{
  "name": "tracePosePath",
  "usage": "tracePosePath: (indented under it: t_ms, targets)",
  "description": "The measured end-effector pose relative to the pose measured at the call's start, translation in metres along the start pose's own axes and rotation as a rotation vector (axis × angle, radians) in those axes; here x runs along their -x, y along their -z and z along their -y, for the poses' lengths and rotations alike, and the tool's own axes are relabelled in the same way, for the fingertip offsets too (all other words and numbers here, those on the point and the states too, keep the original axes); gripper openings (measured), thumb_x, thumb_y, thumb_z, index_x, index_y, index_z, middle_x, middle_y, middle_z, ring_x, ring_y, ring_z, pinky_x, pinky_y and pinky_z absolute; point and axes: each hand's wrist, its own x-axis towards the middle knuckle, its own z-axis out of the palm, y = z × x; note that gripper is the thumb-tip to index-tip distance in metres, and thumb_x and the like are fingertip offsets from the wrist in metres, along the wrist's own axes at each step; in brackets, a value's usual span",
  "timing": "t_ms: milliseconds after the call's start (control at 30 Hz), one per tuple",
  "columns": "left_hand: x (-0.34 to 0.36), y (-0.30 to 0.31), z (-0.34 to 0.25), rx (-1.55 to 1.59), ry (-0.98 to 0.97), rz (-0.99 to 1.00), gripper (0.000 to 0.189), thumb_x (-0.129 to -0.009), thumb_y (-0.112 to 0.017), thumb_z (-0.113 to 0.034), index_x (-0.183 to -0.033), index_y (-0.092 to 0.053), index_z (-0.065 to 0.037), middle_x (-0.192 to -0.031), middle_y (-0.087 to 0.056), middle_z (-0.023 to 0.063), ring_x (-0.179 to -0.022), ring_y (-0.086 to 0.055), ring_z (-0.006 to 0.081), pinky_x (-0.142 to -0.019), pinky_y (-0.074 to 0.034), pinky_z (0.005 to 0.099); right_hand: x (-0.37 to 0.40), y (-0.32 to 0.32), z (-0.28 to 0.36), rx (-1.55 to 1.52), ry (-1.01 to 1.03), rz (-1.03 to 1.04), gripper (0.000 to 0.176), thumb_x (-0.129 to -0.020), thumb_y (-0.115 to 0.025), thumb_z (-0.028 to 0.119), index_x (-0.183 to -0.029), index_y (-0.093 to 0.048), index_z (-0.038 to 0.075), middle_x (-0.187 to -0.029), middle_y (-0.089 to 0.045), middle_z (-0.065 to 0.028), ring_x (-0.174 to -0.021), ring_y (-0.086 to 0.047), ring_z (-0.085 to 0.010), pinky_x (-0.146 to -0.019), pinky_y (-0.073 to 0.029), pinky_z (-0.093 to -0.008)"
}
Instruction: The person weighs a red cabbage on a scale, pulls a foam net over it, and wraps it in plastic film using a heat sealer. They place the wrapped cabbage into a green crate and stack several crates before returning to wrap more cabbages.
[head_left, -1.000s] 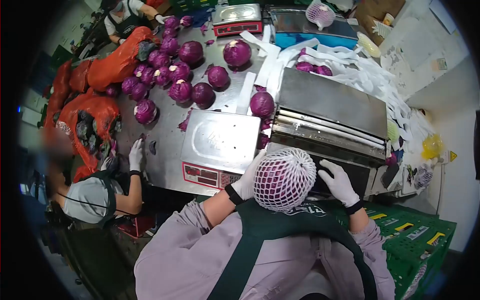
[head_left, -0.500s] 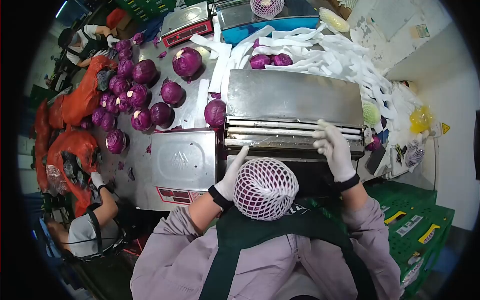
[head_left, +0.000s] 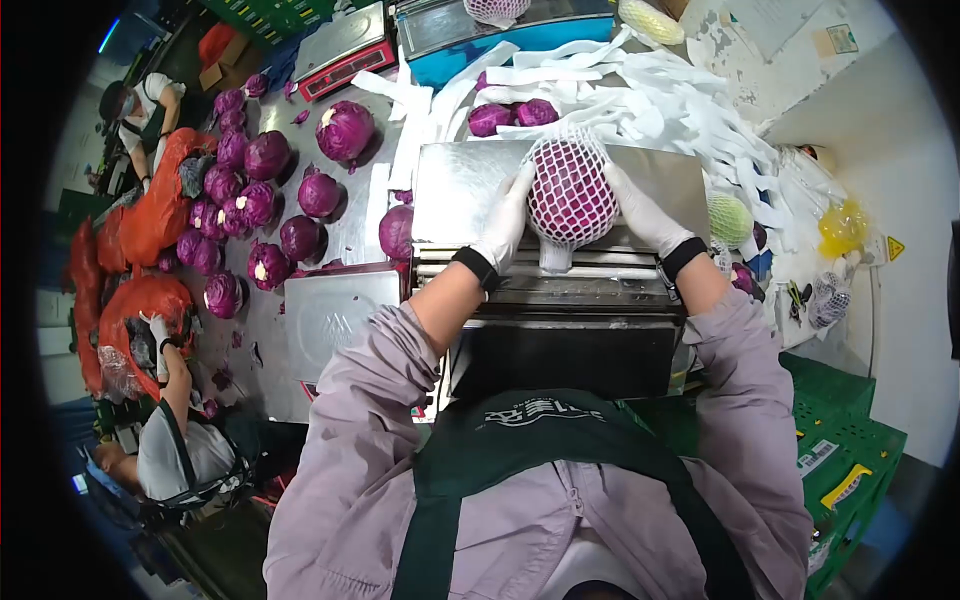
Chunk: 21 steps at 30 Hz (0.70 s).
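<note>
A red cabbage in a white foam net [head_left: 570, 192] sits on the steel top of the wrapping machine [head_left: 460, 190], held between both my gloved hands. My left hand [head_left: 508, 222] cups its left side and my right hand [head_left: 640, 212] presses its right side. The net's loose end hangs down toward the machine's rollers [head_left: 560, 272]. Both hands wear white gloves with black cuffs.
A steel scale [head_left: 330, 310] stands left of the machine. Several loose red cabbages [head_left: 262, 190] lie on the steel table [head_left: 372, 215], beside orange sacks [head_left: 150, 215]. White foam nets [head_left: 690, 100] pile up behind the machine. Two other people [head_left: 170, 440] work at left. Green crates [head_left: 850, 440] sit at right.
Both hands lifted the netted cabbage from near my chest up onto the machine's top. My right hand, which was over the rollers, now grips the cabbage.
</note>
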Motion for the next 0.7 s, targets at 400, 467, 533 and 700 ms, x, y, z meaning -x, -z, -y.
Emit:
tracePosePath:
  t_ms: [400,467,533,700]
  targets:
    - [0.049,0.094,-0.05,-1.758,-0.707,0.973,0.061,-0.072,-0.071,-0.025,-0.129,-0.051,-0.035,-0.143,-0.041,0.0059,-0.13,-0.039,0.0318,-0.107,-0.033,0.049,0.12,0.049,-0.008,1.212,0.493,0.396,0.041,-0.073,-0.06,0.004,-0.109,-0.067,0.022,-0.121,-0.06,-0.0022,-0.11,-0.055,-0.0241,-0.089,-0.045,-0.0397]
    - [0.035,0.103,-0.031,-1.781,-0.899,1.055,0.054,-0.074,-0.07,-0.022,-0.125,-0.056,-0.034,-0.144,-0.04,0.0023,-0.131,-0.039,0.0297,-0.106,-0.035,0.048,0.115,0.044,-0.011,1.103,0.47,0.317,0.035,-0.077,-0.06,0.007,-0.108,-0.067,0.021,-0.119,-0.061,-0.0009,-0.112,-0.054,-0.0233,-0.091,-0.043,-0.0389]
    - [0.043,0.104,-0.03,-1.707,-0.869,0.964,0.04,-0.075,-0.07,-0.019,-0.114,-0.065,-0.029,-0.135,-0.052,0.0012,-0.127,-0.045,0.0287,-0.105,-0.036,0.0464,0.116,0.031,-0.009,1.103,0.444,0.298,0.028,-0.079,-0.06,0.008,-0.104,-0.067,0.018,-0.117,-0.061,-0.0005,-0.116,-0.051,-0.0234,-0.096,-0.041,-0.0393]
    - [0.057,0.108,-0.014,-1.417,-0.606,0.634,0.02,-0.076,-0.071,-0.013,-0.095,-0.072,-0.019,-0.113,-0.067,0.0011,-0.119,-0.053,0.0299,-0.099,-0.042,0.0406,0.119,0.05,-0.006,1.261,0.435,0.257,0.03,-0.073,-0.06,0.005,-0.101,-0.067,0.016,-0.124,-0.058,-0.0021,-0.12,-0.05,-0.0264,-0.096,-0.042,-0.041]
